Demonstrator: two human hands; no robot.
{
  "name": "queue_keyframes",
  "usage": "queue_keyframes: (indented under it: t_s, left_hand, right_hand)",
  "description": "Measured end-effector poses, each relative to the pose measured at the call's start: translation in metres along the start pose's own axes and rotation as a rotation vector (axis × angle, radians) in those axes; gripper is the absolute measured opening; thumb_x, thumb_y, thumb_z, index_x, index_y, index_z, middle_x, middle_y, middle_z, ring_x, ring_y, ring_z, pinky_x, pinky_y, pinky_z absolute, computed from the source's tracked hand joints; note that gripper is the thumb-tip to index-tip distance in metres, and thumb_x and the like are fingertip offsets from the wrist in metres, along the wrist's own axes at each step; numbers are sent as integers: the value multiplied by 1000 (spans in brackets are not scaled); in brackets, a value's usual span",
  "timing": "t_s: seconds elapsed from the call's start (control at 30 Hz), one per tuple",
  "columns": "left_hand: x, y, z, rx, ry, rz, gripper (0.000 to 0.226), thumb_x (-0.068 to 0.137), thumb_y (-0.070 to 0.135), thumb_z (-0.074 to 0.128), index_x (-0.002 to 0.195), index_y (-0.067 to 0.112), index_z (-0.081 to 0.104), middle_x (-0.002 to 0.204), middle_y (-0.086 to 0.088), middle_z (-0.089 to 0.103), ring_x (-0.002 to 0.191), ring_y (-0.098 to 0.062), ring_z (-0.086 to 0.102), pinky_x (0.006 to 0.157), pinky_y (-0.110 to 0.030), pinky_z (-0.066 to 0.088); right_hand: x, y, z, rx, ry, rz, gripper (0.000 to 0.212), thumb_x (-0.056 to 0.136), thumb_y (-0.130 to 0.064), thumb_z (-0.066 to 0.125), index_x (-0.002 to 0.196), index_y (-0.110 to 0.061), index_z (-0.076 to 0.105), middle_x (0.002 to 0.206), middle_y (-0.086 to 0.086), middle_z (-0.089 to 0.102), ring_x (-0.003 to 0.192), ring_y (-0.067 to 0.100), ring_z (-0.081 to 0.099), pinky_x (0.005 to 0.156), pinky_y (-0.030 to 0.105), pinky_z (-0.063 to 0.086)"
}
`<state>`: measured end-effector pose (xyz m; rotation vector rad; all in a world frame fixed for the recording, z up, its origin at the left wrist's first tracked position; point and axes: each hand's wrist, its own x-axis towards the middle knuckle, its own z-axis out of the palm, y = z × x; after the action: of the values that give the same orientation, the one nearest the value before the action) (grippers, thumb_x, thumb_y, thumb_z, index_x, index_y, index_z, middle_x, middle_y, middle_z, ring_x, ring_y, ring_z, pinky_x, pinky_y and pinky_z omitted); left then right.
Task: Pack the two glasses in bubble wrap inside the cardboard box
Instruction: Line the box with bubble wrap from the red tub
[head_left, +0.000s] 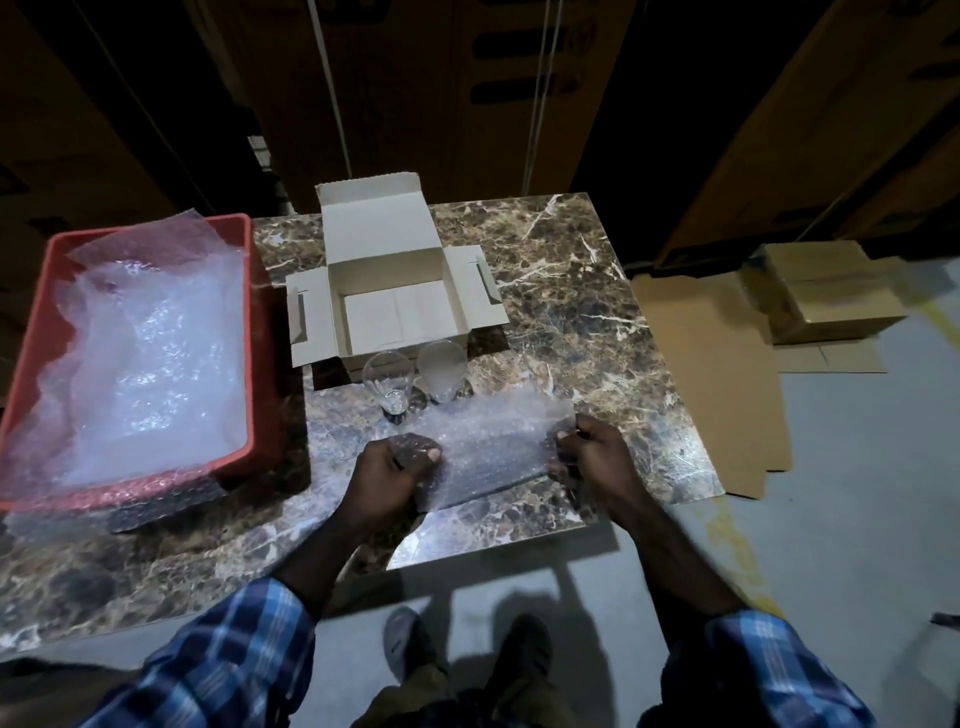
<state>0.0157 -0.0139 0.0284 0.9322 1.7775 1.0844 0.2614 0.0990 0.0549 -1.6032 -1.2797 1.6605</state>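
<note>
Your two hands sit closest, blue-checked sleeves below them, and between them you hold one sheet of bubble wrap (493, 441) stretched out low over the marble table (597, 312). Your left hand (392, 475) pinches the sheet's left edge, thumb on top and fingers curled under; your right hand (592, 457) grips the right edge the same way. The hands are apart, with the sheet spanning the gap.

By my reading, you are at the first step: readying a wrap, with nothing wrapped yet. Both glasses stand bare and upright just beyond the sheet's far edge, the left glass (389, 379) and the right glass (441, 371) side by side, right in front of the cardboard box (395, 296), which stands open with its flaps spread and nothing visible inside.

Next you will likely want to lay the sheet flat, free one hand and bring a glass onto it; mind the far edge, since it lies near the glass bases and could tip them.

Count: two glasses, one open box, one sheet in hand, and one red tray (249, 322) on your left holding a loose heap of more wrap, pieces too tangled to number
</note>
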Motion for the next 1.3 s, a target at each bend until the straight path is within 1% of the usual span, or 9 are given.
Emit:
queue_keyframes:
  t_s: [0.17, 0.37, 0.5, 0.6, 0.77, 0.83, 0.93, 1.07, 1.3]
  left_hand:
    - [8, 28, 25, 59, 49, 76, 26, 88, 3, 73, 88, 29, 76, 88, 15, 75, 84, 6, 69, 83, -20, 54]
    - [14, 76, 72, 175, 198, 394, 24, 88, -4, 69, 100, 14, 79, 99, 9, 73, 88, 15, 65, 79, -5, 46]
    - [11, 73, 83, 261, 193, 546, 34, 81, -8, 61, 105, 9, 79, 115, -3, 73, 110, -7, 66, 99, -19, 50]
    - [1, 49, 77, 454, 85, 581, 43, 77, 17, 49, 109, 9, 77, 122, -8, 70, 116, -19, 63, 106, -21, 41]
    - [-12, -5, 61, 820, -149, 491, 55, 72, 26, 47, 119, 14, 73, 130, -13, 66, 120, -34, 63, 109, -36, 40]
    - [-13, -14, 59, 891, -232, 458, 57, 70, 27, 45, 119, 17, 72, 132, -12, 65, 124, -34, 60, 109, -45, 42]
    - [-12, -22, 54, 982, -281, 499, 46, 85, 33, 48, 123, 19, 69, 133, -10, 64, 129, -35, 55, 109, -45, 41]
    - [-12, -31, 50, 1027, -276, 585, 45, 90, 33, 46, 124, 14, 69, 134, -14, 63, 128, -39, 55, 107, -44, 29]
    - [-17, -30, 53, 1024, -259, 606, 41, 92, 35, 48, 117, 13, 73, 130, -11, 66, 130, -38, 53, 102, -51, 47]
  right_hand:
    - [4, -21, -21, 32, 44, -169, 13, 93, 5, 58, 84, 0, 66, 80, 16, 65, 70, 27, 59, 64, 39, 47]
    - [17, -29, -77, -26, 194, -374, 18, 90, 1, 65, 87, -14, 74, 85, -4, 74, 84, 16, 66, 79, 32, 52]
    - [12, -25, -91, -70, 152, -381, 31, 88, 9, 64, 82, -20, 75, 76, -16, 73, 74, 4, 67, 69, 20, 50]
    - [11, -4, -88, -241, 25, -319, 38, 82, 11, 69, 84, -27, 73, 81, -13, 73, 67, 15, 69, 58, 17, 52]
    - [19, 41, -97, -755, -201, -401, 48, 68, -7, 81, 113, -23, 75, 126, 8, 67, 108, 20, 65, 91, 9, 44]
    - [22, 53, -99, -966, -266, -482, 51, 68, -10, 67, 117, -23, 74, 140, 11, 59, 130, 28, 52, 109, 29, 39]
    - [22, 63, -99, -1163, -250, -554, 49, 76, -19, 52, 120, -26, 73, 145, 12, 54, 139, 34, 44, 111, 51, 36]
    - [21, 65, -100, -1234, -288, -537, 59, 79, -30, 35, 129, -27, 68, 150, 14, 48, 143, 37, 38, 111, 56, 35]
    - [22, 67, -103, -1073, -303, -501, 38, 86, -29, 58, 119, -25, 74, 150, 8, 49, 145, 32, 35, 119, 52, 20]
